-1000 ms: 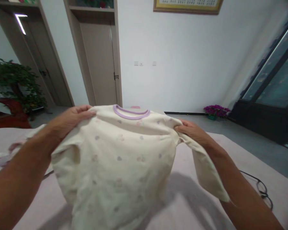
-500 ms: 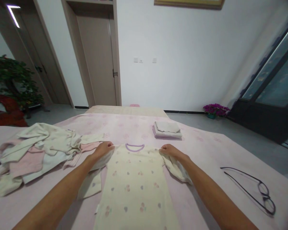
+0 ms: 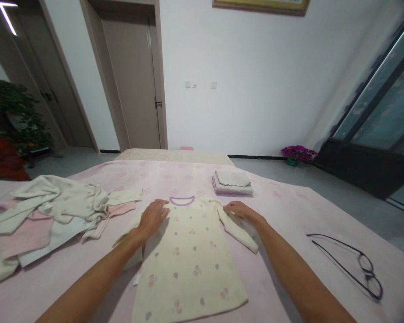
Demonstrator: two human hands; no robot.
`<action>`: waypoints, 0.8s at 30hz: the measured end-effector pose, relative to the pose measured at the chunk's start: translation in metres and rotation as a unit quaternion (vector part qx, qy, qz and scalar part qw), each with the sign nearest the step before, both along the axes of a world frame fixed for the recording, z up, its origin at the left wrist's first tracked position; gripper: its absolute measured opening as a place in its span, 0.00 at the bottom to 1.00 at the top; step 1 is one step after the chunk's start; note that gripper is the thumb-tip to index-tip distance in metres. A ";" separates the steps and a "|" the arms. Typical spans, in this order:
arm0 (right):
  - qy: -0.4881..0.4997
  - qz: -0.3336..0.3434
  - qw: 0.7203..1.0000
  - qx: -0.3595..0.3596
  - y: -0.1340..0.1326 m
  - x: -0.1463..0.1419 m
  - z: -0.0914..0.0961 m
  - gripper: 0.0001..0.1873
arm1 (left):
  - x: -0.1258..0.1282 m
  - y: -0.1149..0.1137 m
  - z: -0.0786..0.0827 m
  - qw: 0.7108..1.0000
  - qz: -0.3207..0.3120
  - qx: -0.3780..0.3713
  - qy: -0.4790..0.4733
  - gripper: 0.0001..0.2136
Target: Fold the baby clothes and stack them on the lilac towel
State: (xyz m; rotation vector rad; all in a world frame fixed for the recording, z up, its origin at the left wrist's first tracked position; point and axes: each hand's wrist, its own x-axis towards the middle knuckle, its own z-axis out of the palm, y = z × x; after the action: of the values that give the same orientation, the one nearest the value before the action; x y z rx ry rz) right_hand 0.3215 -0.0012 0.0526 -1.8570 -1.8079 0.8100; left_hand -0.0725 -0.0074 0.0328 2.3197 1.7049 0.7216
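Note:
A cream long-sleeved child's shirt [image 3: 188,255] with a purple neckband and printed cherries and hearts lies flat in front of me, collar away from me. My left hand [image 3: 155,217] rests at its left shoulder, fingers loosely apart, covering part of the left sleeve. Beside the right sleeve [image 3: 239,231] is my right hand [image 3: 244,211], fingers bent and their tips at the sleeve's upper edge; the cloth there does not look pinched. That sleeve slants down and outward.
A heap of crumpled clothes [image 3: 63,206] lies to the left. Beyond my right hand sits a stack of folded clothes [image 3: 232,184]. Black-framed glasses [image 3: 366,271] lie at the right on the pink floral sheet [image 3: 283,224].
The shirt has been lowered, and its bottom hem now shows. Its collar has shifted slightly left. My left hand has let go and moved over the shoulder; the right sleeve lies straighter.

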 end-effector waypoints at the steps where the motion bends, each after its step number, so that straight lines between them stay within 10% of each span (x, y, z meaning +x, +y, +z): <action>1: 0.009 0.012 0.999 -0.035 -0.008 0.008 0.001 0.15 | 0.009 -0.006 -0.005 1.000 -0.021 0.000 0.001 0.17; 7: -0.014 0.059 0.980 -0.187 -0.042 0.049 0.012 0.12 | 0.047 -0.032 -0.033 0.989 -0.074 -0.017 0.125 0.24; 16: -0.292 -0.116 0.949 0.041 -0.009 0.083 0.033 0.16 | 0.056 -0.043 -0.039 0.982 -0.064 -0.005 0.179 0.27; 20: -0.336 -0.122 0.928 0.109 -0.012 0.051 0.022 0.19 | 0.055 -0.043 -0.040 0.981 -0.064 0.005 0.181 0.27; 24: -0.283 0.027 0.943 0.176 -0.023 -0.014 -0.006 0.23 | 0.056 -0.043 -0.038 0.980 -0.067 -0.001 0.186 0.26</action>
State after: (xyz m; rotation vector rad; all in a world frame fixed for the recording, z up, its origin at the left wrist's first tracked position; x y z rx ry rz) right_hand 0.3079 -0.0239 0.0468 -1.9157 -2.1640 -0.0660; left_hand -0.0163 -0.0509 -0.0052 2.6680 1.6541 0.2715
